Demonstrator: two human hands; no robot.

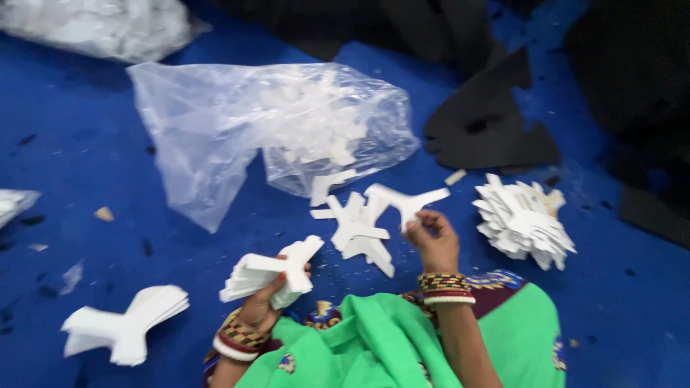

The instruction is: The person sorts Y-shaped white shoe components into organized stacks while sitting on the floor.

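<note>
My left hand (260, 304) grips a fanned stack of white Y-shaped cut-outs (267, 273) just above my lap. My right hand (430, 237) pinches a single white cut-out piece (404, 200) by its stem, lifted slightly off the blue surface. Between the two hands lie a few loose white cut-outs (357, 231) on the blue surface. Both wrists wear stacked bangles, and green cloth (374, 345) covers my lap.
A clear plastic bag (237, 129) holding more white pieces lies ahead. A pile of white cut-outs (523, 219) sits at right, another small stack (126, 327) at lower left. Black foam pieces (489, 122) lie at the back right, and a second plastic bag (100, 25) at top left.
</note>
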